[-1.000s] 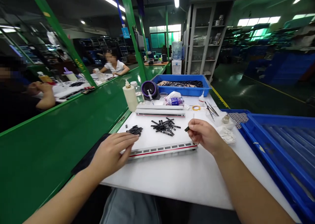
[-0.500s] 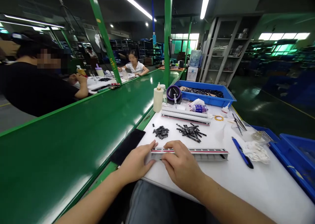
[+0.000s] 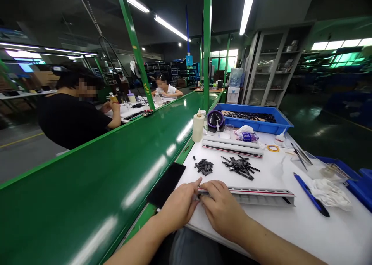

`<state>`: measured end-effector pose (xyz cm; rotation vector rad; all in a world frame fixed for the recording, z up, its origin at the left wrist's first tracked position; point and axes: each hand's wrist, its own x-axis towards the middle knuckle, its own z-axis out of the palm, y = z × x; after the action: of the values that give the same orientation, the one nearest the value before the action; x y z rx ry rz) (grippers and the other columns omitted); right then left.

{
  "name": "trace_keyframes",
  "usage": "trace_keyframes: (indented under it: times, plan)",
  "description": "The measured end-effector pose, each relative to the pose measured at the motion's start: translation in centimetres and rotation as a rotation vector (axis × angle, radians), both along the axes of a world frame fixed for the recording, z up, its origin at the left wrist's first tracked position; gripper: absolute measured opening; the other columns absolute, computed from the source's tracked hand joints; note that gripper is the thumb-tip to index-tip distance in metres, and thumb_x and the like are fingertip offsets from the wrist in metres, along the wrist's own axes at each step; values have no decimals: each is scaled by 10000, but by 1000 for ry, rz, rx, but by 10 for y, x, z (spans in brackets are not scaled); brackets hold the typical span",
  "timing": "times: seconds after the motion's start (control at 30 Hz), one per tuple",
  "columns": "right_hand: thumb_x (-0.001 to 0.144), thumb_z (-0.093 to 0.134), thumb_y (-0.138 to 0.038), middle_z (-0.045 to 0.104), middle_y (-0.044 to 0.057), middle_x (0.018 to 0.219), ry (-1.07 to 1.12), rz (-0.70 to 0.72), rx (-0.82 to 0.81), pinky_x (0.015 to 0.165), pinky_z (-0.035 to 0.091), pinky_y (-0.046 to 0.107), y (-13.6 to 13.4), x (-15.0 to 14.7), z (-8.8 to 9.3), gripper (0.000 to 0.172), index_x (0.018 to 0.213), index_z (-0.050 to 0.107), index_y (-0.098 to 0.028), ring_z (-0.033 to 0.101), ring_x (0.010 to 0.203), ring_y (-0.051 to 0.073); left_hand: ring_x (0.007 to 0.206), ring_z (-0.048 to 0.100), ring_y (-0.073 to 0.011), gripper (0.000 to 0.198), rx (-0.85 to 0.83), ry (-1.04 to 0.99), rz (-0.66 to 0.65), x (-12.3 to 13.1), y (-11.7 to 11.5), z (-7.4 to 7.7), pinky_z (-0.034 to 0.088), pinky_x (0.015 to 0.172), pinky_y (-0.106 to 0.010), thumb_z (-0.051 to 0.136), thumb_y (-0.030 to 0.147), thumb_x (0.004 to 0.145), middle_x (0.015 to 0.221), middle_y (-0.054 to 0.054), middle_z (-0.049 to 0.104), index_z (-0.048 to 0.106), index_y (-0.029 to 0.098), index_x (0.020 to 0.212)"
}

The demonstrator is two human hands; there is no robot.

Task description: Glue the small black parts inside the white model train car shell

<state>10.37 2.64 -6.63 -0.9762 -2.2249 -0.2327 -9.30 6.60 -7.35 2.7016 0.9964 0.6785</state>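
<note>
A long white model train car shell (image 3: 261, 192) with a red stripe and window openings lies on its side at the table's near edge, its hollow underside facing me. My left hand (image 3: 180, 203) is closed around the shell's left end. My right hand (image 3: 222, 206) is closed beside it, fingers over the shell's upper edge and thumb near the hollow side. At its fingertips, a small black piece (image 3: 200, 196) is partly hidden. Beyond the shell lie a pile of small black pieces (image 3: 204, 167) and a pile of longer black strips (image 3: 240, 166).
Two more train shells (image 3: 232, 146) lie behind the piles. A cream bottle (image 3: 198, 127) and a blue bin (image 3: 252, 117) stand farther back. To the right are a blue knife (image 3: 310, 195) and crumpled tissue (image 3: 331, 193). A green conveyor (image 3: 139, 164) runs left; a co-worker (image 3: 72, 113) sits beyond it.
The view has turned left and up, so the scene sits lower and farther right. My right fingertips have come closer to the left hand at the shell's left end.
</note>
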Motion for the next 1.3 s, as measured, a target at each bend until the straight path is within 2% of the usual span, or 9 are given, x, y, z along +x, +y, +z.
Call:
trace_keyframes:
  times: [0.13,0.3,0.37,0.47,0.6,0.73,0.97,1.1,1.3]
  plan:
    - [799,563,-43,610,120,1085,147,54,227,866,512,435,-5,74,41,281,1030,655,-174,576,1012,250,1146,609,-264,185,286,221,-73,1,4,8,521,948,-437,458,105,909,1422,-164,524,579,174,1032]
    - [826,596,-223,591,71,889,655,-661,539,796,501,410,12,200,51,90,847,675,-184,589,867,227,1136,621,-296,276,481,334,-60,5,5,13,501,946,-471,461,78,903,1381,-190,559,645,167,1088]
    - [823,584,-300,604,80,911,802,-778,411,794,509,411,19,234,37,181,922,663,-171,594,874,234,1095,641,-301,254,449,372,-18,9,6,13,505,918,-471,470,107,912,1370,-186,570,673,175,1048]
    - [798,607,-354,644,120,1052,907,-693,3,825,522,414,27,255,12,380,1129,598,-168,627,948,246,1018,672,-288,256,308,386,35,17,6,18,518,854,-439,460,163,931,1268,-137,652,708,217,957]
    - [780,653,-376,652,149,1166,713,-595,-477,865,512,424,34,251,-8,557,1290,537,-185,631,1043,266,823,693,-242,294,78,392,102,29,7,31,527,757,-373,449,174,931,906,-56,735,728,255,887]
    - [836,592,-421,703,115,1052,546,-622,-624,869,494,464,38,245,-8,362,1110,667,-197,658,900,261,852,692,-243,280,40,368,119,38,14,40,526,754,-351,478,154,905,910,-60,732,739,250,878]
    - [870,611,-515,693,68,1099,1201,-178,-548,780,589,399,12,205,57,541,1344,479,-290,660,1038,244,905,686,-289,242,110,378,98,44,19,35,534,813,-434,518,254,919,1027,-109,724,725,202,1034]
    - [898,586,-479,677,3,824,1386,128,-432,523,514,263,14,144,93,423,1281,480,-336,649,715,167,951,677,-292,279,96,332,102,41,18,28,541,825,-429,528,330,933,1059,-108,728,716,190,1084]
    - [797,644,-401,505,-78,513,1473,418,-751,406,238,194,50,73,72,242,952,505,-278,309,386,77,903,680,-252,213,67,280,160,37,17,21,537,784,-378,556,333,939,976,-59,736,746,238,940]
